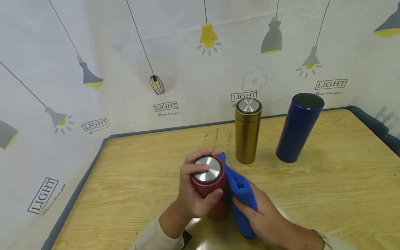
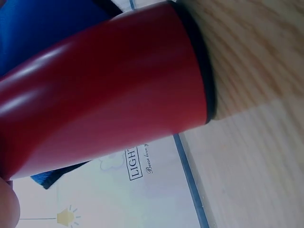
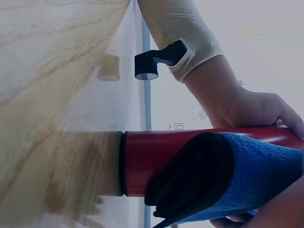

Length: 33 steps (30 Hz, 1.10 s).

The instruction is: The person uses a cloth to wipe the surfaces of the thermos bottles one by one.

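A red thermos flask [image 1: 218, 205] with a silver disc on its lid [image 1: 210, 169] stands upright on the table. My left hand [image 1: 190, 191] grips it round the top, one finger lying over the lid and the thumb on the near side. In my right hand [image 1: 265, 215] is a folded blue cloth [image 1: 242, 194], pinched between thumb and fingers and held against the flask's right side. The right wrist view shows the cloth's dark-edged fold [image 3: 190, 171] lying along the red body [image 3: 147, 161]. In the left wrist view the flask's black base rim [image 2: 199, 61] meets the tabletop.
Behind to the right stand a gold thermos flask [image 1: 246, 139] and a dark blue flask [image 1: 298, 128] with a black top. A pale curtain printed with lamps [image 1: 193, 69] rises behind the wooden table [image 1: 140, 166]. A black camera mount [image 3: 156, 61] sits on the left sleeve.
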Motion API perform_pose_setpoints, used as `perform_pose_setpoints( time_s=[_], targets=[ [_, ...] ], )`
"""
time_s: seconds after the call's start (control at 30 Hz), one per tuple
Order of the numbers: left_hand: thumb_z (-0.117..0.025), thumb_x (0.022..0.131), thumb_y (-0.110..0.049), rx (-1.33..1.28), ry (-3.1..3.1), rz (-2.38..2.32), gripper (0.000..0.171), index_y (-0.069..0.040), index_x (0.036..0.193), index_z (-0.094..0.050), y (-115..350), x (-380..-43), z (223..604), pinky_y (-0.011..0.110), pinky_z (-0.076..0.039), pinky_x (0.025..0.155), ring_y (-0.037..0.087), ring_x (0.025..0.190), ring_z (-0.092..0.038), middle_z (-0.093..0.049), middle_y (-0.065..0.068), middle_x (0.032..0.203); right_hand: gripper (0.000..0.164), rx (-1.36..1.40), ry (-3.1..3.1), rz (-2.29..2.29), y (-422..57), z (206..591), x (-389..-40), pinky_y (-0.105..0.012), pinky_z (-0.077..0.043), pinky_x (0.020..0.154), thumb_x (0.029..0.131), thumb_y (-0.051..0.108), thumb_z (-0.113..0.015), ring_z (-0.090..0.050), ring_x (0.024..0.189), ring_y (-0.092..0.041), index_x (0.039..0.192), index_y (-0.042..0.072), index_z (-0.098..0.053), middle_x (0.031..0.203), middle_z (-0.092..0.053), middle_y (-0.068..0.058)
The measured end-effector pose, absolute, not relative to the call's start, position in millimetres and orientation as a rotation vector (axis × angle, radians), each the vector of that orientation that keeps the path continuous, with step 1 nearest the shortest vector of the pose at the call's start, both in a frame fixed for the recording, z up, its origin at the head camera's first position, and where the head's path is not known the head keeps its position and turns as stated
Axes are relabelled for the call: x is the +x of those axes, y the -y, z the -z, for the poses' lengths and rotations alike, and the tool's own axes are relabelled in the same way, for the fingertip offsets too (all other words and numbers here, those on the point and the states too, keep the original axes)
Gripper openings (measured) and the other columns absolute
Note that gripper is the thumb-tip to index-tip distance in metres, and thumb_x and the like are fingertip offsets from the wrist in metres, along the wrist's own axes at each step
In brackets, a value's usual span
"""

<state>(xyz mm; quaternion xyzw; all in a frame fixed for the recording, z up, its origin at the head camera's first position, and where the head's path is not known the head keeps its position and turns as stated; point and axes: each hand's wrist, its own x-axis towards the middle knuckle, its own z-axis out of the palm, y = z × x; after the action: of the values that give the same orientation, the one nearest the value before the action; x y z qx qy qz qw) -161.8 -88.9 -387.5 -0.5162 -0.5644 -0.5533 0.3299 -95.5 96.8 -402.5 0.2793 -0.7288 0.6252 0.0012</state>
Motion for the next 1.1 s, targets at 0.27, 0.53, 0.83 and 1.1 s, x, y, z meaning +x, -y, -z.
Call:
perform_pose_setpoints(
  time_s=[0.27,0.53,0.83,1.1],
  targets=[
    [-0.065,0.094,-0.026,-1.357,1.474,1.458,0.050,0.009,0.118,-0.038,88.4,-163.2,389.2,0.045,-0.051,0.103,0.043,0.127,-0.055,-0.043,0.032,0.137,0.062,0.860,2.254,-2.021,-100.5,399.5,-90.9,-0.010,-0.026,0.113,0.104,0.003,-0.044,-0.028,0.149,-0.004,0.159,0.023,-0.024,0.165,-0.028,0.000],
    [-0.065,0.093,-0.024,-1.354,1.461,1.464,0.050,0.009,0.118,-0.038,88.7,-163.3,390.5,0.046,-0.052,0.101,0.042,0.126,-0.056,-0.042,0.031,0.139,0.062,0.870,2.285,-1.921,-96.3,403.2,-94.6,-0.012,-0.027,0.114,0.103,0.003,-0.047,-0.034,0.147,-0.008,0.158,0.024,-0.028,0.161,-0.036,0.000],
    [-0.062,0.095,-0.033,-1.092,1.539,1.214,0.048,0.008,0.114,-0.046,84.1,-154.0,395.2,0.041,-0.055,0.088,0.035,0.112,-0.055,-0.047,0.031,0.127,0.062,0.888,2.283,-1.899,-97.3,403.5,-95.7,-0.012,-0.026,0.115,0.103,0.003,-0.046,-0.033,0.148,-0.009,0.158,0.023,-0.026,0.162,-0.033,0.000],
    [-0.055,0.098,-0.028,-1.078,1.456,1.063,0.037,0.006,0.110,-0.050,81.8,-155.9,390.2,0.041,-0.056,0.084,0.037,0.109,-0.053,-0.046,0.034,0.119,0.063,0.865,2.314,-1.868,-99.5,398.9,-94.2,-0.012,-0.028,0.113,0.103,0.004,-0.047,-0.034,0.147,-0.007,0.159,0.025,-0.026,0.162,-0.035,0.001]
  ],
)
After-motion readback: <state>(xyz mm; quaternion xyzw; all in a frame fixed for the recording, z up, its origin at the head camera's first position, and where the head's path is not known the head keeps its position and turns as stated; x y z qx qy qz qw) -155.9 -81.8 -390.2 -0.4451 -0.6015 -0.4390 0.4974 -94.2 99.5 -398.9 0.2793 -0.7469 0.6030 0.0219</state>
